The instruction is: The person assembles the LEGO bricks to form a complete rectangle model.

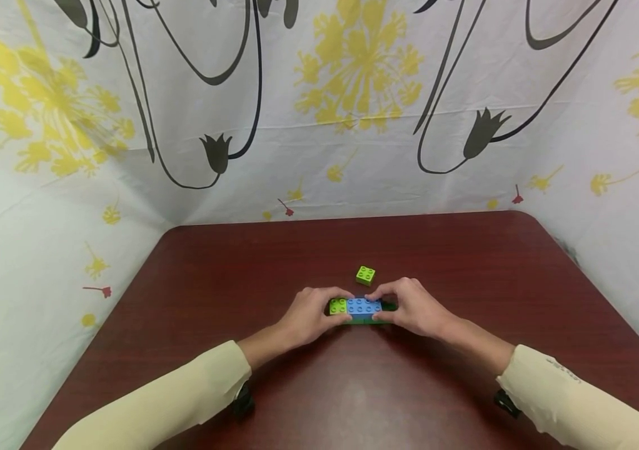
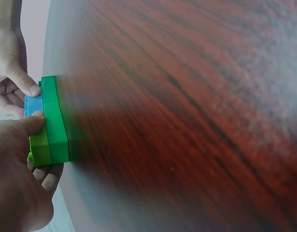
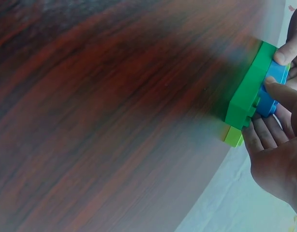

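Note:
A blue toy building brick [image 1: 364, 305] and a lime brick [image 1: 338, 306] sit side by side on a lower layer of green bricks [image 2: 54, 128], with a seam across that layer. My left hand [image 1: 312, 314] grips the left part of this stack, thumb at the near side, fingers at the far side. From the other end, my right hand [image 1: 415, 307] pinches the blue brick between thumb and fingers. Beyond the blue brick, bare green studs [image 3: 254, 108] show at the right end. A loose lime brick [image 1: 365, 275] lies just behind the stack, touched by neither hand.
The dark red-brown table [image 1: 229, 269] has rounded far corners. A white cloth [image 1: 319, 169] with yellow and grey flower prints hangs behind it and along both sides. Dark wrist devices show below both cream sleeves [image 1: 207, 381].

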`<move>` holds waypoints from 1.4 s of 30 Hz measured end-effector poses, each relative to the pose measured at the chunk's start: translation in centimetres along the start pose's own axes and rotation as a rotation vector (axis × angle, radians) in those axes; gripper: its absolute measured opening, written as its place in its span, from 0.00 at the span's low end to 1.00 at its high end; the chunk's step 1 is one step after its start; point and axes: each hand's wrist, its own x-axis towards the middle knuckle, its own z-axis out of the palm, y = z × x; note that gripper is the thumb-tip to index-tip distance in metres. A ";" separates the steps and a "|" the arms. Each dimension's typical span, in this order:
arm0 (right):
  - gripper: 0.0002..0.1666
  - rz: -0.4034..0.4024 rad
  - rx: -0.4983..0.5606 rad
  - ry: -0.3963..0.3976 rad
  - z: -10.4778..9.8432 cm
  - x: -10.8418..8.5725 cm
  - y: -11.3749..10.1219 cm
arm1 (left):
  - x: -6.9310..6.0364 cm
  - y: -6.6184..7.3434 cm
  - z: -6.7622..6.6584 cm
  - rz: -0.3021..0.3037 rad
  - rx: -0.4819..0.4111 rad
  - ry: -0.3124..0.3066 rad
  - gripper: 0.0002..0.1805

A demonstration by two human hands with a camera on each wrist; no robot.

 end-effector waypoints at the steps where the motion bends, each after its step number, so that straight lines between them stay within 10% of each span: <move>1: 0.18 -0.001 -0.004 0.002 0.0 0.0 0.0 | 0.0 0.0 0.0 0.000 0.004 0.000 0.21; 42: 0.21 0.007 -0.023 0.027 0.7 0.3 0.5 | -0.1 -0.1 1.2 -0.044 0.001 0.051 0.23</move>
